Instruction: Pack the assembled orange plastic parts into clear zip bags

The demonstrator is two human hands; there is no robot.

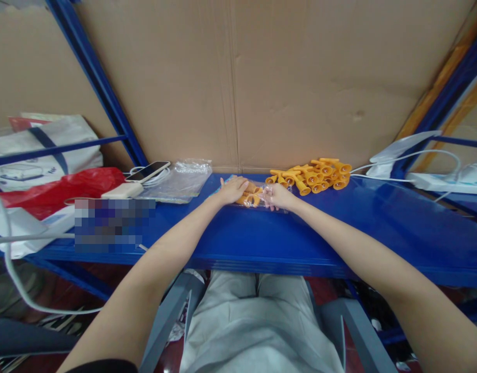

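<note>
My left hand [235, 189] rests, fingers extended, on the clear plastic bag [257, 206] of orange horn-shaped pieces [255, 199]; my right hand [276, 197] pinches its end, fingers curled.

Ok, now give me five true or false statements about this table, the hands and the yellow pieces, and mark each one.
1. The left hand and right hand both touch the clear bag. True.
2. The loose yellow pieces lie left of the clear bag. False: the loose yellow pieces are on its right.
3. The tabletop is blue. True.
4. The phone lies under the right hand. False: the phone is left of both hands.
5. Yellow pieces show inside the clear bag. True.
</note>
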